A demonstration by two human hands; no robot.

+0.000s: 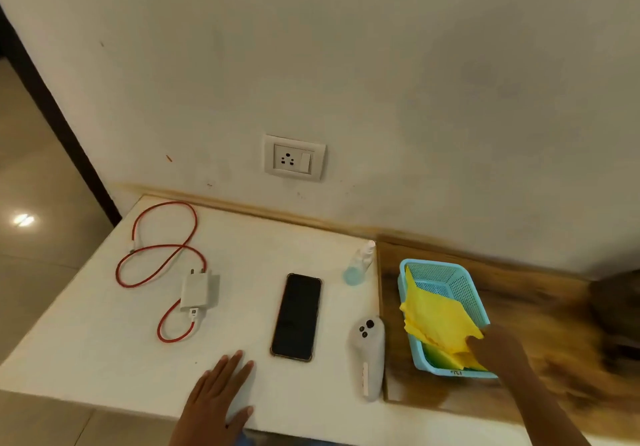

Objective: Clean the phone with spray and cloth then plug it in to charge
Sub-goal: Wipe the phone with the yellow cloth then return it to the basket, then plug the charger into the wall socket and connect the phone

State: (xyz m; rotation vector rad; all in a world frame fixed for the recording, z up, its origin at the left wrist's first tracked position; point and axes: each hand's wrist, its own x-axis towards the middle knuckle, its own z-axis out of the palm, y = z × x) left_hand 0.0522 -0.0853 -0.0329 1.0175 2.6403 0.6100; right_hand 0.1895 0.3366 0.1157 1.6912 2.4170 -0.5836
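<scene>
Phone point(296, 317): lies flat, screen up and dark, mid-table on the white top point(86, 338); nothing touches it; judged not yet cleaned, as neither cleaning item is near it.
Right hand point(496, 345): reached into the basket point(460, 284); fingertips pinched on a corner of the cloth point(438, 317), which is part lifted over the rim; grip appears closed on the fabric, though blur hides the finger detail.
Left hand point(221, 385): flat on the table, fingers spread, holding nothing; rests just left of the phone, apart from it; judged to be bracing the reach.
Spray point(360, 265): small clear bottle, upright near the back, between phone and basket; untouched; within easy reach for the next step.
Charger point(198, 289): white adapter lying with its red cable point(156, 248) looped loose to the left; not plugged in.
Socket point(293, 158): on the wall directly behind the phone; vacant; placing suits the final step.
Controller point(370, 355): white, lying beside the basket; no evident part in the task.
</scene>
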